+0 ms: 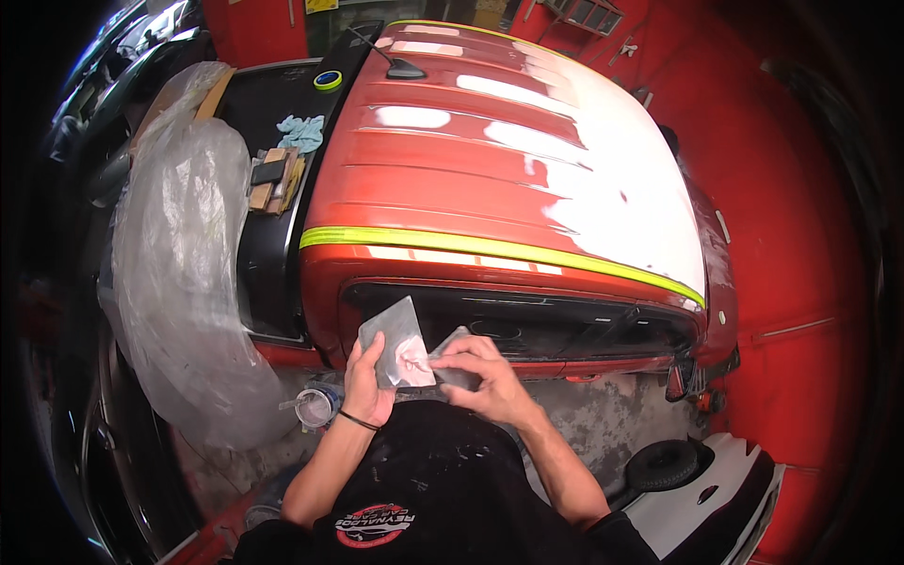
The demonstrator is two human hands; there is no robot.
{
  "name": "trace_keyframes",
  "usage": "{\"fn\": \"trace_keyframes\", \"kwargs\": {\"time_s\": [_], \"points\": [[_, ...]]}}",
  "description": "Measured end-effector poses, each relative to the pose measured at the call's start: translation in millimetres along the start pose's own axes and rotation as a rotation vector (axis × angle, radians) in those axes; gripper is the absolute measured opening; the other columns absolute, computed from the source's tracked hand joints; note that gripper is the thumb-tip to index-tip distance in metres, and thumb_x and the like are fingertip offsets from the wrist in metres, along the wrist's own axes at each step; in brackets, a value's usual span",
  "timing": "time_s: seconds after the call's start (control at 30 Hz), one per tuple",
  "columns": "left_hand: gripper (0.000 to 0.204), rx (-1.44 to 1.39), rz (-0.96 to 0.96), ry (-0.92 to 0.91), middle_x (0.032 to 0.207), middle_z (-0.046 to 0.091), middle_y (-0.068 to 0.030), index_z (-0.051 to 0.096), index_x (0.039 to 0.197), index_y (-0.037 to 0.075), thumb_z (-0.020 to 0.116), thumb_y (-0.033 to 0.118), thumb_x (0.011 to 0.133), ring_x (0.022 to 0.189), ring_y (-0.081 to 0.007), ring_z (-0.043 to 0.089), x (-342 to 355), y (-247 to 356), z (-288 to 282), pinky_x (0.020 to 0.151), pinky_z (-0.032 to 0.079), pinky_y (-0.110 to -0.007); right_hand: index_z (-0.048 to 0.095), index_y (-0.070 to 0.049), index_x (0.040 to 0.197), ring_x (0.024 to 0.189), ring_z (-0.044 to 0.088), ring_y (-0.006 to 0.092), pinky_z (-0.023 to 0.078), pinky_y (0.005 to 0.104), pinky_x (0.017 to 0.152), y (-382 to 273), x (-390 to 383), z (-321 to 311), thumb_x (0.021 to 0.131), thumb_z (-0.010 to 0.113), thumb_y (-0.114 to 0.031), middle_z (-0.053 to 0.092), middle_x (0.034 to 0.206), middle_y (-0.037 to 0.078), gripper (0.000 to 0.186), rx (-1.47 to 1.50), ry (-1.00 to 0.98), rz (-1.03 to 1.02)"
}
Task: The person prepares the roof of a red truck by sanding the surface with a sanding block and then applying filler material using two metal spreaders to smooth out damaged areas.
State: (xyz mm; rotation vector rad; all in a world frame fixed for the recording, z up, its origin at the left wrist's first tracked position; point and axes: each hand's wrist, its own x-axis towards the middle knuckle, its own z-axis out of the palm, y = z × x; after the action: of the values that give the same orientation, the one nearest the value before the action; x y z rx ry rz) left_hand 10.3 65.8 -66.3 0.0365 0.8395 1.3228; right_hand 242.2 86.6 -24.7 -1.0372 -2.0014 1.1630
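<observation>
My left hand (370, 384) grips a flat grey metal putty plate (388, 331) by its left edge, thumb on top. On the plate's lower right lies a smear of pale pink body filler (411, 358). My right hand (490, 381) is closed on a second dark grey putty spreader (460, 379), held beside the plate, its fingertips close to the filler. Both hands are in front of my body, near the side window (527, 325) of a red car. The car's roof (424, 165) has white patches, and a wide white area covers its right end.
Yellow-green tape (490, 251) edges the roof, with an antenna (405, 70) at its far left. On the dark rear surface are sanding blocks (273, 179), a blue cloth (301, 133) and a tape roll (329, 81). Plastic sheeting (184, 264) hangs left. A tub (316, 407) stands below.
</observation>
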Motion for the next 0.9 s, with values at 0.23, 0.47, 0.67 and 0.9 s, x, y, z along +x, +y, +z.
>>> {"fn": "trace_keyframes", "kwargs": {"time_s": [0.23,0.47,0.67,0.9], "points": [[0.035,1.022,0.345,-0.261,0.12,0.077,-0.0142,0.065,0.14,0.002,0.06,0.024,0.113,0.111,-0.0197,0.071,3,-14,24,0.1,0.055,-0.036,0.085,-0.019,0.122,0.127,0.061,0.0285,0.044,0.0457,0.115,-14,-12,-24,0.082,0.085,-0.018,0.07,0.128,0.005,0.04,-0.314,0.183,0.045],[0.034,0.934,0.514,-0.123,0.112,0.077,-0.0133,0.065,0.133,-0.002,0.059,0.026,0.114,0.102,-0.0173,0.068,7,-16,63,0.095,0.055,-0.036,0.086,-0.02,0.118,0.125,0.062,0.0311,0.046,0.0484,0.109,-29,-19,-15,0.082,0.086,-0.021,0.07,0.123,0.003,0.036,-0.385,0.051,-0.034],[0.033,0.722,0.795,0.019,0.128,0.07,-0.0095,0.062,0.141,0.001,0.058,0.022,0.116,0.116,-0.0145,0.063,26,4,78,0.104,0.052,-0.034,0.085,-0.018,0.118,0.127,0.063,0.0334,0.046,0.0507,0.113,-49,-17,-30,0.078,0.087,-0.015,0.072,0.124,0.007,0.04,-0.271,0.159,-0.076],[0.044,-0.03,-0.125,-0.129,0.14,0.064,-0.0054,0.05,0.155,0.019,0.059,0.036,0.115,0.128,-0.0211,0.067,-9,-6,53,0.101,0.061,-0.048,0.084,-0.008,0.114,0.136,0.058,0.0361,0.046,0.0518,0.115,-40,-6,1,0.072,0.088,-0.007,0.069,0.127,0.012,0.042,0.253,0.2,-0.043]]}}
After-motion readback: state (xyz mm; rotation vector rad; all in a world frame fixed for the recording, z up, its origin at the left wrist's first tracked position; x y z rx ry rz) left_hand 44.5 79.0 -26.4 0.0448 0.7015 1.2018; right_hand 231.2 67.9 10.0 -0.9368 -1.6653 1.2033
